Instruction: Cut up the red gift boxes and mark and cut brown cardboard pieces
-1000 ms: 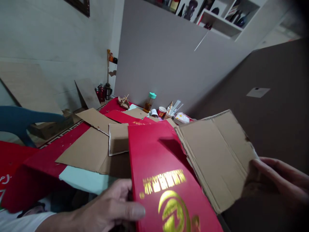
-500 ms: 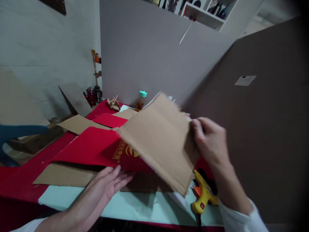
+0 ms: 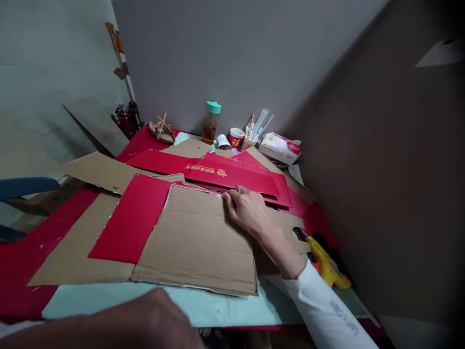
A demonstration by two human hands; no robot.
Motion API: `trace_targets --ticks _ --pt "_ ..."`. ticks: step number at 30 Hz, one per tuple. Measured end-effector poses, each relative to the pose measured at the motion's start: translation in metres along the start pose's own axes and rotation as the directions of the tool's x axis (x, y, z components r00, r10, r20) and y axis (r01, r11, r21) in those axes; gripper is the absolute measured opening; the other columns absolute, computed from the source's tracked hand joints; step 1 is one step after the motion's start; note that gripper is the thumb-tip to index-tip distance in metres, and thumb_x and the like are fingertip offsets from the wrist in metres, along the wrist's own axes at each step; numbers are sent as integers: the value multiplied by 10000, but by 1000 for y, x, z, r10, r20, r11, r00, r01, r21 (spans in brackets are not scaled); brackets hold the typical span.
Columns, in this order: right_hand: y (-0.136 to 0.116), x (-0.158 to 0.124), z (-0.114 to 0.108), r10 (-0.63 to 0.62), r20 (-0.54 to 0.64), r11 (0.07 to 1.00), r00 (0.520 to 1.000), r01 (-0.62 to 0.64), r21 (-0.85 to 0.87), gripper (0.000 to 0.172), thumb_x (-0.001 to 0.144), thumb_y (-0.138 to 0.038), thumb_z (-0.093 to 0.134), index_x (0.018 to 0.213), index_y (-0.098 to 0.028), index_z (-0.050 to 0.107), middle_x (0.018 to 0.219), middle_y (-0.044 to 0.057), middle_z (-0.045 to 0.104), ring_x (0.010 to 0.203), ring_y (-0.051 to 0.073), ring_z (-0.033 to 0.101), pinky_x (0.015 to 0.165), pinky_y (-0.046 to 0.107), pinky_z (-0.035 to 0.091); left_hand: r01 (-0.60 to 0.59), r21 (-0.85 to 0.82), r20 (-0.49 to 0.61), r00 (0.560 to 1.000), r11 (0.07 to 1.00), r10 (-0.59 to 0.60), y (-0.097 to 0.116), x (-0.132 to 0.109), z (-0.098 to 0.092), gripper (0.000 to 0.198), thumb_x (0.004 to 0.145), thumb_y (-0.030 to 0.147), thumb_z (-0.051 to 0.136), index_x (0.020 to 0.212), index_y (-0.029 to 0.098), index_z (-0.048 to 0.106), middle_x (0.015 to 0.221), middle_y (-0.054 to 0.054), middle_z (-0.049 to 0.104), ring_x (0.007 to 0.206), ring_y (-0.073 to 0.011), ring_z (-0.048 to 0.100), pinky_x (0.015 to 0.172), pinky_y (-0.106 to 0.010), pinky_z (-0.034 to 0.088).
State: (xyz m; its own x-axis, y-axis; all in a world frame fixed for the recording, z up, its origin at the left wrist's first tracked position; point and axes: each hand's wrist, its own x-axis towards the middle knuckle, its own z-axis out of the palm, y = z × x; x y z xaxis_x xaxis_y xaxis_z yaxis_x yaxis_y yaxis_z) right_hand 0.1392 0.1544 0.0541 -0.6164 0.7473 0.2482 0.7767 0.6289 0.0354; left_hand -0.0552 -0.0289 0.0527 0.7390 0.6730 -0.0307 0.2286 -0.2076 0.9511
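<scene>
A brown cardboard piece (image 3: 199,237) lies flat at the front of the table, over part of a red sheet (image 3: 134,218). At its far right corner is my right hand (image 3: 247,208), fingers curled over the edge and closed on it. My left hand (image 3: 160,315) is low at the bottom edge, in front of the cardboard and apart from it. It is dark and blurred, and its fingers are hidden. Just beyond my right hand lie red cardboard strips (image 3: 232,177) with gold print. A yellow glue gun (image 3: 329,266) rests to the right of my right forearm.
Along the back stand a bottle with a teal lid (image 3: 211,121), a red paper cup (image 3: 237,138), a cup of glue sticks (image 3: 250,143) and a tissue pack (image 3: 279,148). Grey partitions (image 3: 236,58) close off the back and right. A blue chair (image 3: 29,186) is at the left.
The brown cardboard has come down from a tilted, raised position to lie flat on the pile. My left hand has left the red sheet and moved down toward me. The view has tilted downward.
</scene>
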Motion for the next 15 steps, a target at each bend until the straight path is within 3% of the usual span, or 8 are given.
trace_targets --ticks 2,5,7,9,12,15 --pt "-8 3 10 -21 2 1000 1000 21 -21 406 1049 -337 362 884 -163 689 861 90 677 654 178 564 549 318 220 -52 429 -130 985 902 118 5 4 -22 373 994 213 364 1174 214 691 1030 -71 753 916 -196 695 785 -266 545" --pt "-17 6 15 -45 -1 998 999 44 -51 384 1057 -293 334 959 -148 677 935 113 667 820 225 592 641 326 321 94 820 -249 946 564 205 -8 11 -47 345 996 223 426 1246 154 653 1259 -145 689 1159 -281 635 908 -370 544" --pt "-22 0 11 -56 5 996 998 56 -64 326 1041 -229 355 1018 -131 665 999 133 660 933 265 578 761 358 378 103 904 -218 946 414 241 -25 13 -55 380 977 296 514 1317 158 612 1341 -152 647 1207 -318 610 959 -434 529" --pt "-30 -15 3 -83 34 996 996 84 -31 294 1020 -190 379 1082 -119 657 1072 147 659 986 288 565 837 400 414 67 938 -158 956 339 247 -43 12 -58 459 964 343 550 1387 165 556 1382 -140 625 1225 -329 600 986 -462 510" --pt "-47 -52 -6 -165 78 980 983 154 127 361 1007 -267 438 1254 -75 618 1296 188 624 1116 325 563 941 463 463 32 952 -126 947 305 295 -58 9 -58 517 959 420 547 1394 140 542 1399 -135 617 1237 -329 592 993 -452 484" --pt "-57 -88 -10 -226 109 960 968 202 192 611 1009 -425 468 1461 -15 451 1545 231 424 1424 398 356 1125 554 374 8 954 -111 938 300 327 -61 4 -55 698 923 585 542 1424 101 502 1477 -155 541 1311 -322 532 1080 -433 405"
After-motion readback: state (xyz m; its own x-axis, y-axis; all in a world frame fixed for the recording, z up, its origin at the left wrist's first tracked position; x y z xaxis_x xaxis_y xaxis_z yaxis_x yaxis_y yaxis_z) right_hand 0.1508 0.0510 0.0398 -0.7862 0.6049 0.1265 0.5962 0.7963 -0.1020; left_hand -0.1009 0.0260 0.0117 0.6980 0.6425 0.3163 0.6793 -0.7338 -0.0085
